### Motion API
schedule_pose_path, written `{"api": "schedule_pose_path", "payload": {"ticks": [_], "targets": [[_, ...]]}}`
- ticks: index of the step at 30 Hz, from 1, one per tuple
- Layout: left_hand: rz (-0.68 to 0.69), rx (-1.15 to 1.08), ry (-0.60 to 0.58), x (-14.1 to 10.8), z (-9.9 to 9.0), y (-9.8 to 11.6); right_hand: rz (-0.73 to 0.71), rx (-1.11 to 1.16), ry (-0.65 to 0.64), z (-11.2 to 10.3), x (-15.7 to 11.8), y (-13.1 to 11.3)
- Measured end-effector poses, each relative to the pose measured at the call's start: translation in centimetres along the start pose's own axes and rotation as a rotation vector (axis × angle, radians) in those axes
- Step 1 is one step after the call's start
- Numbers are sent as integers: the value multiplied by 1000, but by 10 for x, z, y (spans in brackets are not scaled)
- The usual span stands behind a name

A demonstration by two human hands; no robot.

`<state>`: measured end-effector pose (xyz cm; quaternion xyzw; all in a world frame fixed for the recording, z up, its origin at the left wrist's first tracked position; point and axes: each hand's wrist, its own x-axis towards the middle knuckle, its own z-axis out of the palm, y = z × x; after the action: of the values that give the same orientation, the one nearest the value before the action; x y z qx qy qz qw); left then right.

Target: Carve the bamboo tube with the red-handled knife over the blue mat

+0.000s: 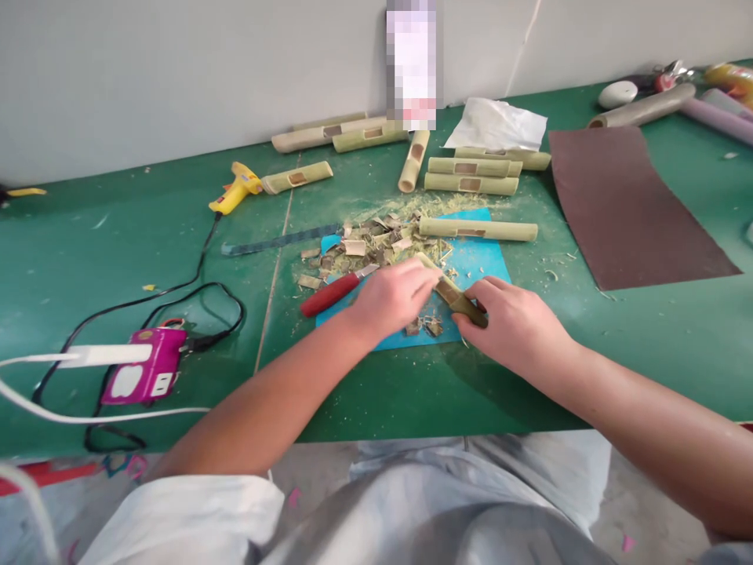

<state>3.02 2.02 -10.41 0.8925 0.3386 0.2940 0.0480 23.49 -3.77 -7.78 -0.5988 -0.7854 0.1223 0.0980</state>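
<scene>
A bamboo tube (pixel 450 293) with a notch cut in its side lies slanted between my hands, over a blue sheet (pixel 479 263). My right hand (pixel 509 322) is wrapped round its near end. At the far end, my left hand (pixel 395 294) is closed with its fingertips on the tube beside the notch; whether a small chip is also pinched there is hidden. Left of that hand lies a red-handled knife (pixel 330 295), its blade partly covered. Bamboo chips and shavings (pixel 376 239) are heaped behind my hands. Another notched tube (pixel 500 230) rests just beyond them.
More notched bamboo tubes (pixel 471 184) lie toward the wall. Brown sandpaper (pixel 632 208) is at the right. A yellow glue gun (pixel 235 191) trails its cord to a magenta power adapter (pixel 144 365) on the left. White paper (pixel 497 124) and a blurred-out upright panel (pixel 412 63) are at the back.
</scene>
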Motion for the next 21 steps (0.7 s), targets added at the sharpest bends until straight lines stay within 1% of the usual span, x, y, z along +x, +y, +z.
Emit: {"api": "schedule_pose_path", "payload": {"ticks": [2, 6, 13, 16, 21], "targets": [[-13, 25, 22, -1, 0, 0, 0, 5, 13, 0, 0, 0], [52, 81, -42, -3, 0, 4, -1, 17, -2, 0, 0, 0], [72, 131, -56, -5, -1, 7, 15, 10, -14, 0, 1, 3], [64, 118, -49, -4, 0, 7, -31, -88, -5, 0, -1, -1], [23, 63, -32, -2, 0, 10, -182, -329, 29, 2, -6, -13]]}}
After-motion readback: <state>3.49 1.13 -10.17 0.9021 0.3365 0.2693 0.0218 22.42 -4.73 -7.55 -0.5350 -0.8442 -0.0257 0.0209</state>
